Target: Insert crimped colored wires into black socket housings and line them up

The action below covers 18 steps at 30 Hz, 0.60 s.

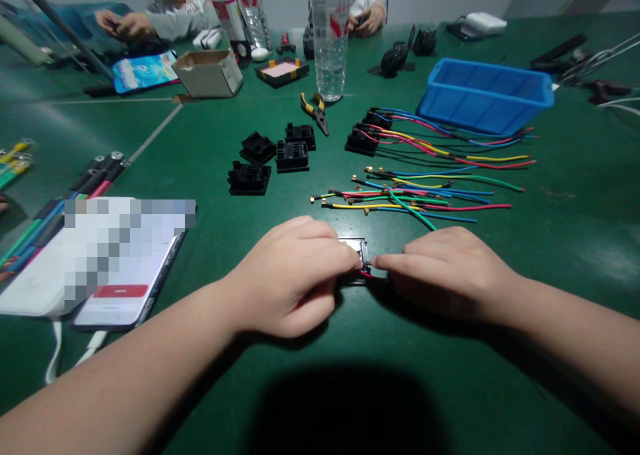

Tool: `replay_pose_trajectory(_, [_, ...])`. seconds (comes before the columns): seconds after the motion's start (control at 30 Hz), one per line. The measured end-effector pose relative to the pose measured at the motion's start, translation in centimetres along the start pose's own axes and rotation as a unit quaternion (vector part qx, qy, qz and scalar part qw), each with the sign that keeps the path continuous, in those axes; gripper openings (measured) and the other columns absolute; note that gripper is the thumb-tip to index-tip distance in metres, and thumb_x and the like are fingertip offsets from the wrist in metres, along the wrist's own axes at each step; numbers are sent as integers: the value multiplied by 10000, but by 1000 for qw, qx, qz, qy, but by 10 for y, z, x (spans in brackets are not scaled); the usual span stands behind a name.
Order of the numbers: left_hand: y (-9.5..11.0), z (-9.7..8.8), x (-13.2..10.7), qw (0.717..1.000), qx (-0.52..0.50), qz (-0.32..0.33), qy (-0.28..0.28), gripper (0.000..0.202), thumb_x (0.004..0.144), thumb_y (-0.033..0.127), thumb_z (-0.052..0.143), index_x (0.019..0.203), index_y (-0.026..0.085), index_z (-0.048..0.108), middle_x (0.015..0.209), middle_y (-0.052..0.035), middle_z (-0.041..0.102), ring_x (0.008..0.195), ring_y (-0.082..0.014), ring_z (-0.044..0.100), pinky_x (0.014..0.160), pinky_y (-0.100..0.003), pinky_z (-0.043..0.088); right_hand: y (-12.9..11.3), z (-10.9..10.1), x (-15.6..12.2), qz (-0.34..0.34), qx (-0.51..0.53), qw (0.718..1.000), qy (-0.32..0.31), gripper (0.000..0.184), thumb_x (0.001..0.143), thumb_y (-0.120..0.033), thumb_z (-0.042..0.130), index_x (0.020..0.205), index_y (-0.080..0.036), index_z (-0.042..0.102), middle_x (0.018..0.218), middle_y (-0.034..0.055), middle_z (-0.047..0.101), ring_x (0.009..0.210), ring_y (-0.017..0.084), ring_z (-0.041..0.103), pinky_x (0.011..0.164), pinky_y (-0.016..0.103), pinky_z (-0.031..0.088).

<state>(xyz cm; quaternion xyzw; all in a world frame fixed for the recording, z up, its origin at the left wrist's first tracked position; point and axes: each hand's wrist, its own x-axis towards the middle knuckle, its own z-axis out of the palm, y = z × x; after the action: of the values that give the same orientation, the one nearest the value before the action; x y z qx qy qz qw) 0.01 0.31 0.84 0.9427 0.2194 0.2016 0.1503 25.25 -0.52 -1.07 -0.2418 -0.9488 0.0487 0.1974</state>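
Note:
My left hand [300,271] is closed over a small black plastic housing [361,244] that lies on the table in front of me. Its thumb and index finger press on the part, hiding most of it. From the right, my right hand [445,268] reaches the housing's edge with the index fingertip, its other fingers curled under. A short red wire [366,273] shows at the housing between the hands; whether the right fingers grip it is hidden. Beyond them lie loose coloured wires [425,206] with brass terminals, one green wire [415,211] running toward the right hand.
Several black housings [293,155] and wired housings [363,140] lie ahead, near yellow-handled pliers [316,113]. Farther back stand a blue bin [490,95], a water bottle [331,48] and a cardboard box [210,73]. Left is a phone [140,268]. Other people sit opposite.

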Motion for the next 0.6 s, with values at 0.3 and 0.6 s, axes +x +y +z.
replay_pose_trajectory(0.3, [2, -4, 4, 999, -19, -35, -29, 249, 740, 140, 453, 928, 168, 614, 804, -56, 648, 748, -192, 558, 698, -329, 428, 1, -1, 2, -12, -7, 1000, 2, 201, 936, -154, 454, 1019, -157, 637, 595, -14, 591, 498, 113, 467, 509, 309, 247])
replay_pose_trajectory(0.6, [0, 2, 3, 997, -64, -38, 6, 211, 741, 78, 448, 902, 192, 521, 852, -40, 679, 753, -173, 575, 696, -309, 437, 1, 0, 1, -9, -20, 1000, 6, 233, 949, -172, 419, 1039, -173, 634, 597, -13, 606, 498, 110, 478, 513, 301, 273])
